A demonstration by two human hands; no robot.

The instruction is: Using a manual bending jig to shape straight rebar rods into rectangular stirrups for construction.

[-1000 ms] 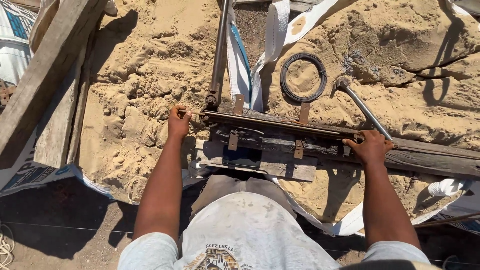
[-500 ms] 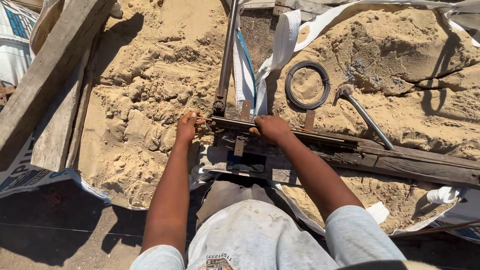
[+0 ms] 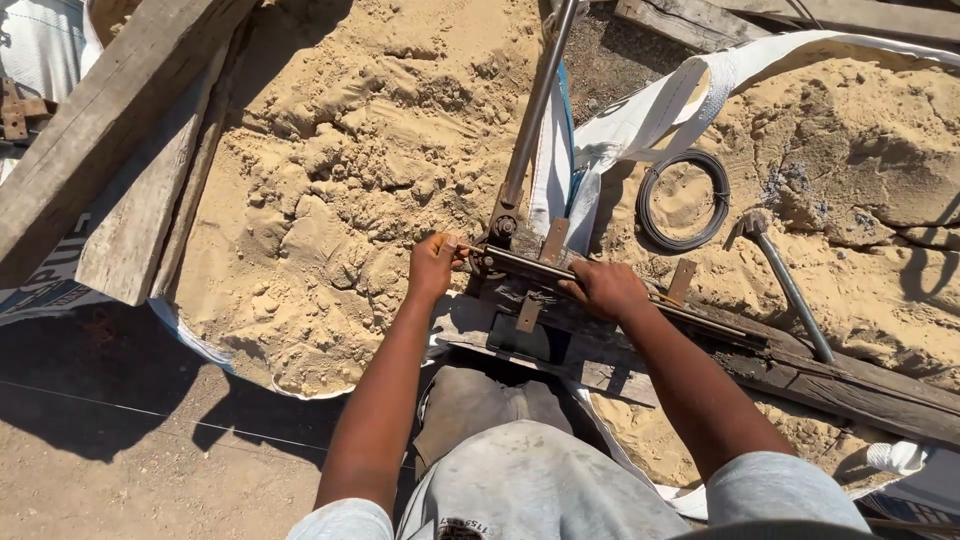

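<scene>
Far left: weathered timber planks [image 3: 110,150] lying diagonally over the sand pile [image 3: 350,150], well apart from both hands.

Left hand [image 3: 432,268] just left of the tool's pivot, fingers [image 3: 447,243] closed in a pinch on the near end of a thin steel rod [image 3: 520,266] — thumb on top, tip of the rod barely showing past the grip.

Rod's long axis running left to right and slightly downward, lying along the dark bending jig [image 3: 560,300] bolted to an old wooden beam [image 3: 800,375]. Beam serving as the work surface, set across the sand at hip level.

From the pivot, a long metal lever handle [image 3: 535,110] rising up and away toward the top of view, roughly square to the rod, untouched by either hand.

Right hand [image 3: 605,290] flat over the rod just right of the pivot, fingers curled down and pressed together, pinning the rod against the jig. Both hands on the rod; left at its end, right nearer its middle.

Further right: a coil of dark tie wire [image 3: 712,170] resting on the sand, then a hammer-like tool [image 3: 790,290] with its handle leaning onto the beam — both near, neither touched. White sack fabric [image 3: 650,120] draped behind.
</scene>
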